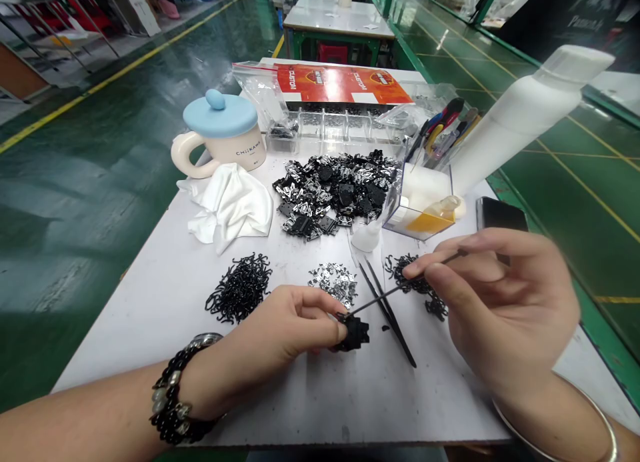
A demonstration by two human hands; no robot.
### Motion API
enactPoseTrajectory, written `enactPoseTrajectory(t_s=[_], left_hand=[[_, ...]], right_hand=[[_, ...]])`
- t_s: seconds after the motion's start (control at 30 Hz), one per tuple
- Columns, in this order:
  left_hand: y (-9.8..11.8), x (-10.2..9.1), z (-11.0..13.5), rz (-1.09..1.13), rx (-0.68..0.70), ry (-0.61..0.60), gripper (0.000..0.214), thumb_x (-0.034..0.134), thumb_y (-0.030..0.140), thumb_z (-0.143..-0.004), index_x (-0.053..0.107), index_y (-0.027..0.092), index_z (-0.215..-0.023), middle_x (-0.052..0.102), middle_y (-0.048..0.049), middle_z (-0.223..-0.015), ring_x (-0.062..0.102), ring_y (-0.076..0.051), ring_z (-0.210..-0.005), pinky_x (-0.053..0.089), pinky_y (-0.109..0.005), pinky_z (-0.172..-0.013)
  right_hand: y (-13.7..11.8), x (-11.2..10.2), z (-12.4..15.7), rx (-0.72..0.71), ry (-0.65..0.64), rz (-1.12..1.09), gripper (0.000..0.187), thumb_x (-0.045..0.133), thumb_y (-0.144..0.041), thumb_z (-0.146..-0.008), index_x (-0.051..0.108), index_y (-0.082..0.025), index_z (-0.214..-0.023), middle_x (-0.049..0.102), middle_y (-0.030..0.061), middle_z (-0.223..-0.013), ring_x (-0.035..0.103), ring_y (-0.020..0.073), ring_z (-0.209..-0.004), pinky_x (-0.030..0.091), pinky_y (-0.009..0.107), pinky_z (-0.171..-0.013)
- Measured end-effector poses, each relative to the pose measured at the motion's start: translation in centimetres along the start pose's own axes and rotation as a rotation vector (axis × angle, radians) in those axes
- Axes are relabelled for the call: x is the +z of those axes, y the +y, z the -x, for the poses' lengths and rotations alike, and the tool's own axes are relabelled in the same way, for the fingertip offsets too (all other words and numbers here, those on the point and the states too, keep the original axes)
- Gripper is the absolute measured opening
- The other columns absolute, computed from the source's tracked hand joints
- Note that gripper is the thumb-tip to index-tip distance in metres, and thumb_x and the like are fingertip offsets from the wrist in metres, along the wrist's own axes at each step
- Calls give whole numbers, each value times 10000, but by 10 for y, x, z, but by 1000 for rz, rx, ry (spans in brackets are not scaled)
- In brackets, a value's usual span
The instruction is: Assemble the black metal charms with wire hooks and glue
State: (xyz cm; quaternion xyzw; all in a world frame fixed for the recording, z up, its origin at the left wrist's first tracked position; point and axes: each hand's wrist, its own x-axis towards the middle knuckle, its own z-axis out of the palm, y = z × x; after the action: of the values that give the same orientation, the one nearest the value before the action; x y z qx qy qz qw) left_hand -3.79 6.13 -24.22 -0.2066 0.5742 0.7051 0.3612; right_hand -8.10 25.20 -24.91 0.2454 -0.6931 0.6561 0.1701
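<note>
Far left at the back of the white table [300, 395]: a cream mug [235, 152] under a blue lid [220, 114], with a crumpled white cloth [233, 205] just in front, touching the mug's base. Nearer the front, a loose pile of black hooks [240, 289]. Below that, a beaded bracelet [175, 395] on the wrist of the left hand [285, 329], thumb and fingers closed in a pinch on a small black part [354, 333], held low over the tabletop near the front centre; touching the surface or not, cannot tell. Just behind the knuckles, a small scatter of silver clips [334, 281]; farther back, a big heap of black and silver parts [335, 189], then a clear compartment tray [335, 125] and an orange box [345, 83]. Right of the part, black tweezers [400, 339] lying flat on the table, crossed by a thin black rod [363, 307] with its tip at the top of the part. Behind the rod, a smaller pile of black hooks [415, 285] and a clear plastic box [400, 209] of hand tools, with a white bottle [520, 115] leaning out to the right. Farther right, the right hand [505, 302], thumb and forefinger pinched on the rod's upper end, other fingers loosely curled, a silver bangle [600, 422] on the wrist. Behind the hand, a dark phone [500, 214] flat near the table's right edge.
</note>
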Motion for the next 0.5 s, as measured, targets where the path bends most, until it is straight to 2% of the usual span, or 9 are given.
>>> enactPoseTrajectory(t_s=[0.27,0.37,0.5], left_hand=[[0,-1,2,-7,-5,-7,141,685,154,-722,610,131,-838,586,80,-521,479,-62,-530,353,-208,-602],[-1,-1,1,-5,-5,-10,136,675,153,-728,608,130,-843,580,81,-521,470,-61,-531,346,-209,-604],[-1,0,0,-9,-1,-5,136,671,155,-725,601,127,-838,556,84,-515,450,-61,-533,332,-212,-602]], right_hand=[[-2,-2,-2,4,8,-84,347,608,52,-723,539,-176,-975,688,-10,-751,673,150,-627,547,292,-647],[-4,-2,0,62,-42,-117,345,609,43,-729,533,-182,-979,686,-11,-747,671,151,-624,547,293,-631],[-4,-2,3,65,-99,-105,347,621,33,-731,522,-186,-981,687,-18,-707,670,164,-641,545,302,-623]])
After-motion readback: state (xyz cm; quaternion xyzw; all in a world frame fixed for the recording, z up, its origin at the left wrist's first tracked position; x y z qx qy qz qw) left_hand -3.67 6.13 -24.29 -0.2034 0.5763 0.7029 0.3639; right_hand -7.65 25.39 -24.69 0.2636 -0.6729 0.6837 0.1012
